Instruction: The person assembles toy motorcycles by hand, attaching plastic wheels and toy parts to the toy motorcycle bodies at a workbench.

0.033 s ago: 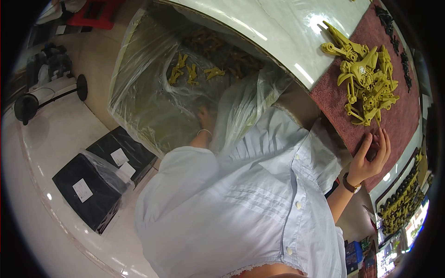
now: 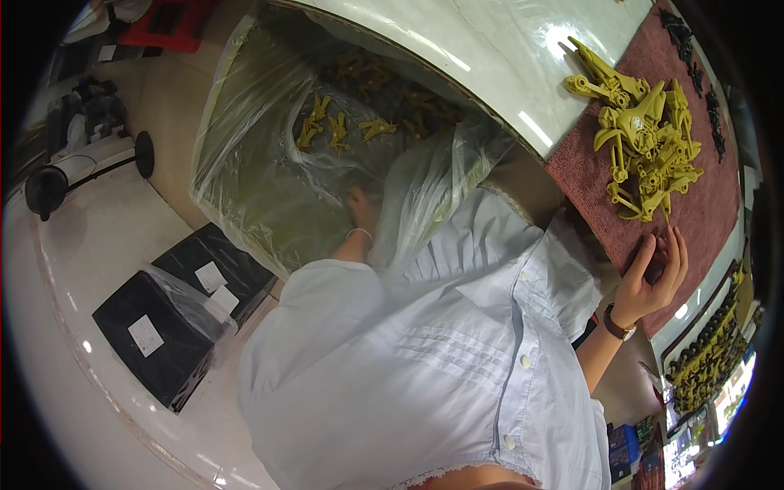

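Observation:
My left hand (image 2: 359, 214) reaches down into a box lined with clear plastic (image 2: 237, 175). Its fingers are partly hidden by shadow and plastic, so their grip cannot be made out. Several yellow-green plastic parts (image 2: 337, 129) lie deeper in that liner, beyond the hand. On the right, my right hand (image 2: 656, 273) rests on a reddish-brown cloth (image 2: 588, 192), thumb and fingers apart and slightly curved. A dark patch shows between them; whether it is a thing or shadow is unclear. Its fingertips are close to a heap of yellow-green molded parts (image 2: 649, 135).
Small black parts (image 2: 715, 122) lie in a row along the cloth's far edge. A glossy white tabletop (image 2: 490, 49) adjoins the cloth. Black boxes (image 2: 155, 335) stand on the floor at left, near a wheeled frame (image 2: 90, 175). A rack of yellow-and-black pieces (image 2: 706, 359) is at lower right.

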`<move>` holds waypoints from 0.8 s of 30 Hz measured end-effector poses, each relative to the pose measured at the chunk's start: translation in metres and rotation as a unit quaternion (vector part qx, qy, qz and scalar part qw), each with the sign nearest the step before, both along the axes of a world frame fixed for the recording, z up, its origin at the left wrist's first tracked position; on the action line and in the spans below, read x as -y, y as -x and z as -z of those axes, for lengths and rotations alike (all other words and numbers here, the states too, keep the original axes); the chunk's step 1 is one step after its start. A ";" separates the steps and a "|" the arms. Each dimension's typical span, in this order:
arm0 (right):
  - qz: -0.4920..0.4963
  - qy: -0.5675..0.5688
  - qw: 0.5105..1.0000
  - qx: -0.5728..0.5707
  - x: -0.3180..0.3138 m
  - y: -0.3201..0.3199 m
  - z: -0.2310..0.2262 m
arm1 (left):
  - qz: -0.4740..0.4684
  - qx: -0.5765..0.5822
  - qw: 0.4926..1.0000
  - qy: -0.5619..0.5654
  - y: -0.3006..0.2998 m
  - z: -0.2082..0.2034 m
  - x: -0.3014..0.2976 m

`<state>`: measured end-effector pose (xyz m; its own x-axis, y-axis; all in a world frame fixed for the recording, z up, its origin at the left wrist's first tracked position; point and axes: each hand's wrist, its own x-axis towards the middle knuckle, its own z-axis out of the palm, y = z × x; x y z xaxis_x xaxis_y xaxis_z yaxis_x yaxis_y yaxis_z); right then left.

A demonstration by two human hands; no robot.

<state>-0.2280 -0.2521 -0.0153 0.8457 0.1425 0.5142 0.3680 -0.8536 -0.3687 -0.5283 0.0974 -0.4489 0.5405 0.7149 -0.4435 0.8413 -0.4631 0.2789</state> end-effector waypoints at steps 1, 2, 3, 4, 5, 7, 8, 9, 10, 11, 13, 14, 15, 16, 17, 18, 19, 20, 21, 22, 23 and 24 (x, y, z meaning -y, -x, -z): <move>0.002 0.005 1.000 0.001 0.002 0.000 0.001 | -0.062 0.070 0.994 0.048 -0.023 -0.032 0.002; 0.001 0.007 1.000 0.000 0.002 0.000 0.001 | -0.062 0.069 0.995 0.047 -0.042 -0.061 0.002; 0.002 0.006 1.000 -0.001 0.003 -0.001 0.001 | -0.062 0.097 0.993 0.012 -0.061 -0.089 0.001; 0.004 0.004 1.000 -0.001 0.003 -0.001 0.000 | -0.063 0.126 0.990 -0.023 -0.077 -0.112 -0.001; 0.005 0.001 1.000 -0.001 0.002 -0.001 0.000 | -0.064 0.125 0.990 -0.026 -0.090 -0.128 -0.006; 0.003 0.000 1.000 -0.002 0.002 -0.001 -0.001 | -0.062 0.200 0.977 -0.046 -0.120 -0.146 -0.020; 0.002 0.002 1.000 -0.001 0.002 -0.001 -0.001 | -0.060 0.200 0.977 -0.046 -0.135 -0.148 -0.025; 0.007 0.002 1.000 -0.001 0.003 -0.001 -0.001 | -0.026 0.231 0.972 -0.039 -0.152 -0.149 -0.031; 0.004 0.006 1.000 0.001 0.003 -0.001 -0.001 | 0.007 0.263 0.964 -0.031 -0.165 -0.146 -0.035; 0.003 0.009 1.000 0.003 0.003 -0.001 0.000 | 0.012 0.263 0.964 -0.030 -0.177 -0.141 -0.038; 0.007 0.005 1.000 0.006 0.002 -0.002 0.000 | 0.155 0.212 0.963 -0.053 -0.203 -0.130 -0.043; -0.001 -0.003 1.000 0.006 0.000 -0.002 0.000 | 0.158 0.213 0.963 -0.053 -0.209 -0.110 -0.050; 0.000 -0.002 1.000 0.008 -0.002 -0.002 -0.001 | 0.186 0.108 0.975 -0.064 -0.210 -0.080 -0.060; 0.003 -0.003 1.000 0.005 -0.002 -0.001 -0.001 | 0.221 0.003 0.973 -0.072 -0.220 -0.075 -0.059; 0.005 -0.004 1.000 0.001 -0.001 -0.001 -0.001 | 0.230 0.007 0.971 -0.069 -0.227 -0.070 -0.058; 0.007 -0.005 1.000 0.001 0.001 -0.001 -0.001 | 0.231 -0.086 0.969 -0.035 -0.234 -0.067 -0.058; 0.015 -0.003 1.000 0.004 0.001 -0.001 -0.001 | 0.231 -0.177 0.957 -0.002 -0.241 -0.069 -0.056; 0.018 -0.004 1.000 -0.001 0.001 0.000 -0.001 | 0.238 -0.175 0.955 -0.002 -0.242 -0.065 -0.056; 0.020 -0.006 1.000 -0.006 0.000 0.001 -0.001 | 0.225 -0.169 0.959 -0.011 -0.237 -0.055 -0.056; 0.021 -0.011 1.000 -0.013 -0.001 0.001 -0.001 | 0.211 -0.164 0.963 -0.021 -0.232 -0.047 -0.058; 0.024 -0.011 1.000 -0.011 -0.002 0.000 -0.001 | 0.214 -0.162 0.963 -0.023 -0.224 -0.043 -0.060; 0.014 -0.013 1.000 -0.009 -0.003 0.000 -0.001 | 0.101 -0.079 0.991 0.035 -0.213 -0.041 -0.063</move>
